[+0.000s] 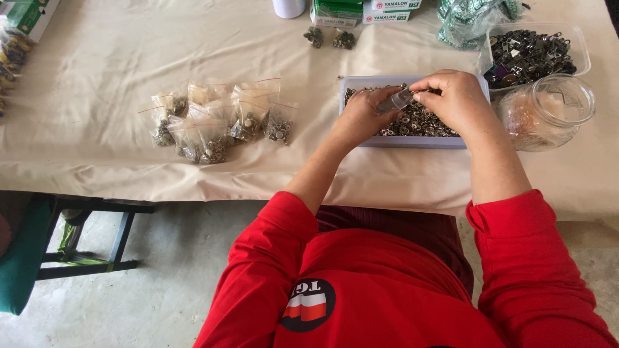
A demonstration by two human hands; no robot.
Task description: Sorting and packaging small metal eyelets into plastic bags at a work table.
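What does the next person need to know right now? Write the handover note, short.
Left hand: over the tray, steadying a small clear bag.
Right hand: pinching the same bag from the other side.
Tray: holds loose metal snaps.
Done: a pile of filled bags lies on the cloth, left of the tray.
Left: many snaps remain loose in the tray.

Soft even daylight, faint shadows, sharp focus
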